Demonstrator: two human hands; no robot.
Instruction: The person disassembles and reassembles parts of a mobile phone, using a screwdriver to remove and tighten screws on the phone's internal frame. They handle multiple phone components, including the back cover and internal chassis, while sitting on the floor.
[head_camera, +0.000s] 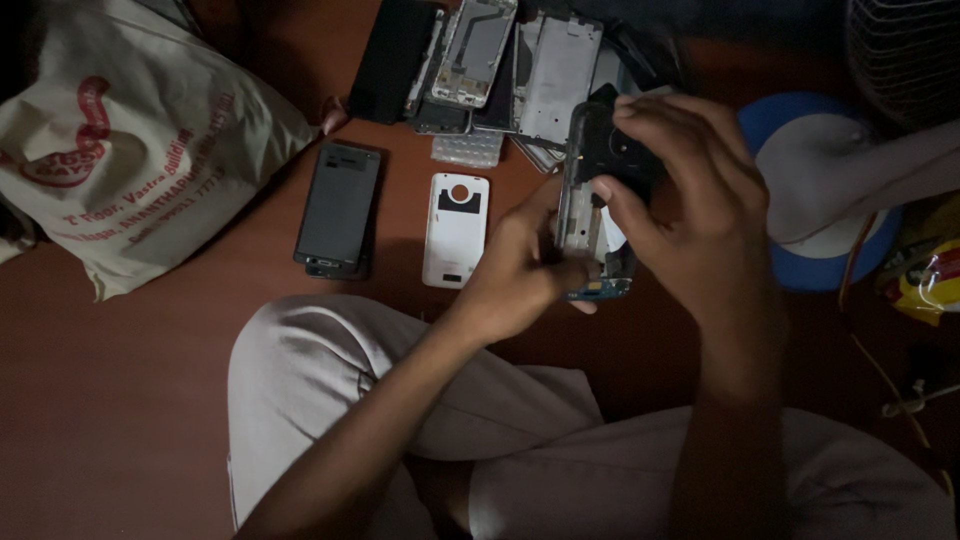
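Both my hands hold a dismantled phone body (592, 215) upright above the reddish-brown floor. My left hand (515, 265) grips its lower left edge. My right hand (680, 210) wraps over its top and right side, the thumb pressing on the dark inner part. The phone's circuit end sticks out below my fingers. A white phone back cover (455, 230) lies flat just left of my left hand. Farther left lies a dark phone (337, 208), screen up.
A heap of phone frames and panels (490, 65) sits at the top centre. A white printed cloth bag (120, 140) lies at the upper left. At right stands a fan's blue and white base (830, 190), with a yellow packet (925, 285) and thin wires beside it. My bent legs (330, 370) fill the bottom.
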